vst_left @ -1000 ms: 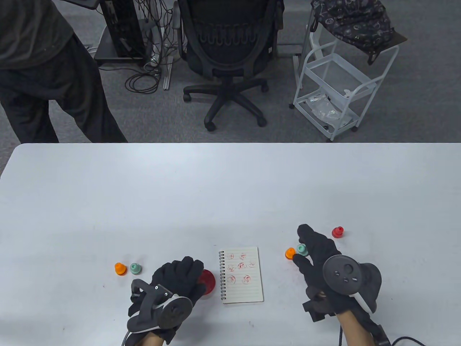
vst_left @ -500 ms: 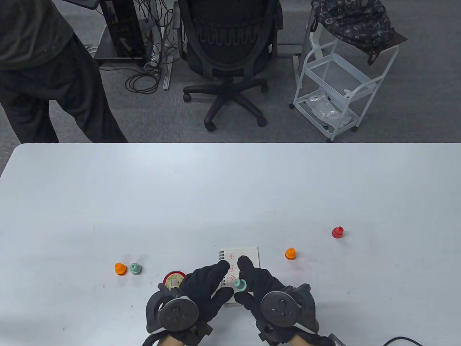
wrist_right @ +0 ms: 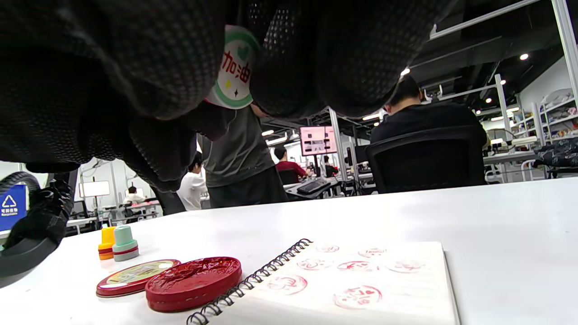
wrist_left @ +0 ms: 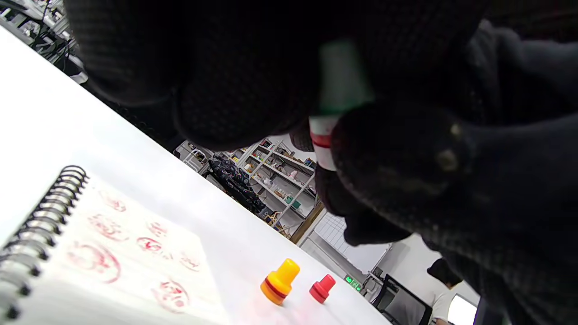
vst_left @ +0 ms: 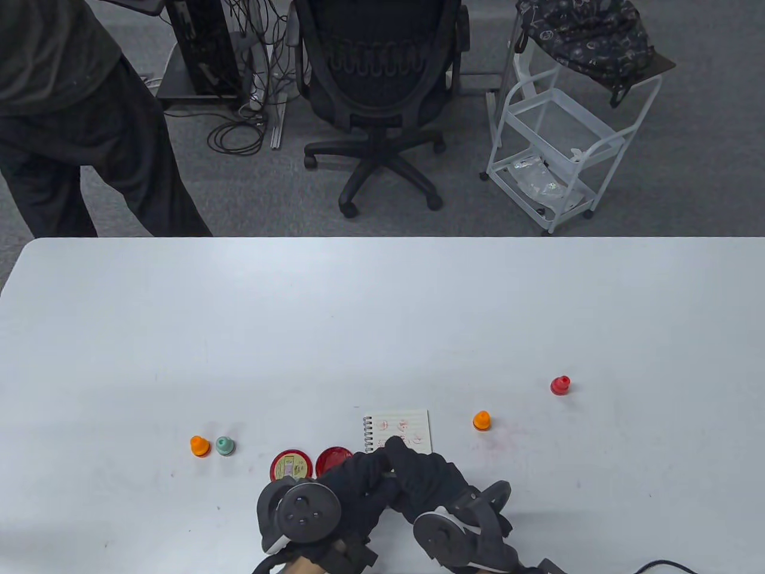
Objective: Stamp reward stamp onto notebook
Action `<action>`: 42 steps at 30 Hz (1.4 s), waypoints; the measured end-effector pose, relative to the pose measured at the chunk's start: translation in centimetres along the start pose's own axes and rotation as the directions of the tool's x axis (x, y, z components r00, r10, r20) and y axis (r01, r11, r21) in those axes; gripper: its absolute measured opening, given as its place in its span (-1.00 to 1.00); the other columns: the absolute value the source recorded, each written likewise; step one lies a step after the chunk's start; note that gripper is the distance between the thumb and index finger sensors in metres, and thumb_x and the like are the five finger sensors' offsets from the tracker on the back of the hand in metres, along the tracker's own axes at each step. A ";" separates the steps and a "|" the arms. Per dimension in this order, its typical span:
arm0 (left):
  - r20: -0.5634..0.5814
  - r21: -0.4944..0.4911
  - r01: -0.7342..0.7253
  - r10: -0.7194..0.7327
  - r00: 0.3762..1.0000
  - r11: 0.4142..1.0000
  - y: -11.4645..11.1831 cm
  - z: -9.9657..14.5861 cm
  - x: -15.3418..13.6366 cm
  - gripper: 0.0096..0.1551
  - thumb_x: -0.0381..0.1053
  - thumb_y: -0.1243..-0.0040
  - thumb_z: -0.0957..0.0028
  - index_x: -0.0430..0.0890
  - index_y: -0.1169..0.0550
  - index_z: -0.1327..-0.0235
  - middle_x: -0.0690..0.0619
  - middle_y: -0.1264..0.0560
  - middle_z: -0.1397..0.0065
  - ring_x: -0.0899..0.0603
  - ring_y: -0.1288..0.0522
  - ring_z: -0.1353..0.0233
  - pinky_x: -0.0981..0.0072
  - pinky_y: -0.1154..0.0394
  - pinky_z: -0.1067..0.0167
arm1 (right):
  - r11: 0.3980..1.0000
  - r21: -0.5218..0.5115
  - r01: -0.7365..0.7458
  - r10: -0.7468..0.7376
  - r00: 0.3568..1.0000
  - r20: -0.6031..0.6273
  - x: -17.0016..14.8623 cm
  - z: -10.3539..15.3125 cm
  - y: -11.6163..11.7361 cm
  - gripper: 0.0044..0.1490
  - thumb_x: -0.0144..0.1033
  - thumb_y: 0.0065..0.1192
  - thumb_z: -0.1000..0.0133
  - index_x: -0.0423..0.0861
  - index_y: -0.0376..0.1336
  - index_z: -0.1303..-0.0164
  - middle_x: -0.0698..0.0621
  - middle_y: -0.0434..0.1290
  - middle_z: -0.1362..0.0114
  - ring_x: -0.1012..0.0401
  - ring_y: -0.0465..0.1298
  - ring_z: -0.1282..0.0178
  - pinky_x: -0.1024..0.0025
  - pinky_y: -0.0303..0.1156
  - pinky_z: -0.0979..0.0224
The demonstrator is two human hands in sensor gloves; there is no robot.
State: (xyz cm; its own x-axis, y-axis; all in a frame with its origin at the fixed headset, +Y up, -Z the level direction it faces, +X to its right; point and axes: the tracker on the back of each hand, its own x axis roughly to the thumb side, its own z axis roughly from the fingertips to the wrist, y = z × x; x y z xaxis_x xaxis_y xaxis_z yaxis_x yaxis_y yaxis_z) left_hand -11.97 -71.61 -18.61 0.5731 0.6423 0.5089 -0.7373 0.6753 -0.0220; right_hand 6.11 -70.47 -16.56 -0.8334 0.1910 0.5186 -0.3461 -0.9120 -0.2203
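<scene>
Both gloved hands, left hand [vst_left: 352, 484] and right hand [vst_left: 427, 472], are now gripping the small green plastic stamp [wrist_left: 341, 85], having carried it over the stamped spiral notebook [vst_left: 412, 426], apparently uncapping it.

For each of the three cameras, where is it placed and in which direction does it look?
Table view: above, looking down at the white table; both gloved hands, left hand and right hand, meet over the notebook.
Left wrist view: under the left hand, facing across the table; dark fingers grip a green stamp.
Right wrist view: low under the right hand, facing the far edge; fingers fill the top.
Shared: both wrist views show the notebook's red stamp marks.
</scene>
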 end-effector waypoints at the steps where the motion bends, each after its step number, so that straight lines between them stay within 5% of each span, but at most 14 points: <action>1: -0.007 -0.006 -0.019 0.019 1.000 1.000 0.0 0.0 -0.2 -0.42 0.02 -0.33 -0.04 -0.26 -0.59 -0.23 -0.09 -0.68 -0.10 -0.17 -0.70 0.10 -0.05 -0.62 0.04 | 1.000 0.004 0.005 -0.005 1.000 -0.001 0.0 0.0 0.0 0.08 -0.11 0.44 0.13 -0.06 -0.07 -0.50 0.02 0.36 -0.39 0.18 0.58 -0.14 0.41 0.62 -0.17; 23: -0.050 0.071 -0.032 0.036 0.998 0.997 2.2 0.5 -2.0 -0.44 0.01 -0.31 -0.06 -0.25 -0.58 -0.24 -0.09 -0.67 -0.11 -0.19 -0.69 0.08 -0.07 -0.60 0.02 | 0.999 0.037 0.027 -0.023 0.994 -0.110 -3.6 0.4 -0.3 -0.01 -0.13 0.41 0.11 0.01 -0.02 -0.48 0.05 0.34 -0.41 0.14 0.55 -0.21 0.25 0.55 -0.26; 29: -0.055 0.084 0.044 -0.040 0.998 0.995 3.5 0.6 -3.0 -0.44 0.01 -0.30 -0.07 -0.26 -0.58 -0.25 -0.09 -0.67 -0.12 -0.19 -0.69 0.07 -0.08 -0.60 0.01 | 0.997 0.048 0.058 -0.049 0.984 -0.173 -5.8 0.6 -0.6 -0.26 -0.08 0.42 0.13 0.15 0.16 -0.26 0.08 0.40 -0.38 0.14 0.58 -0.20 0.21 0.55 -0.27; 36: -0.058 0.102 0.053 -0.047 0.997 0.993 4.1 0.7 -3.4 -0.44 0.01 -0.30 -0.07 -0.25 -0.59 -0.24 -0.10 -0.67 -0.11 -0.20 -0.69 0.07 -0.08 -0.60 0.01 | 0.990 0.141 0.027 0.009 0.968 -0.252 -8.3 0.6 0.6 -0.47 -0.01 0.43 0.19 0.19 0.34 0.01 0.11 0.47 -0.33 0.15 0.59 -0.17 0.17 0.53 -0.30; 42: -0.037 0.080 0.099 -0.096 0.995 0.992 4.0 0.6 -3.1 -0.44 0.01 -0.30 -0.07 -0.25 -0.59 -0.25 -0.10 -0.67 -0.12 -0.20 -0.69 0.07 -0.08 -0.60 0.01 | 0.961 0.262 -0.084 0.159 0.947 -0.280 -9.3 0.2 2.8 -0.47 0.02 0.42 0.19 0.22 0.34 0.01 0.17 0.45 -0.34 0.16 0.53 -0.23 0.11 0.41 -0.40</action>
State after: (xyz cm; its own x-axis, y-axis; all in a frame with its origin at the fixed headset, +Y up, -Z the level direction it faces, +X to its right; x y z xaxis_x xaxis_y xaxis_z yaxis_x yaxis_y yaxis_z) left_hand -16.92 -71.17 -19.75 0.6542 0.5873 0.4766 -0.7031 0.7044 0.0970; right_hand 12.93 -74.89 -21.82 -0.9646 0.1378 0.2248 -0.1501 -0.9879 -0.0389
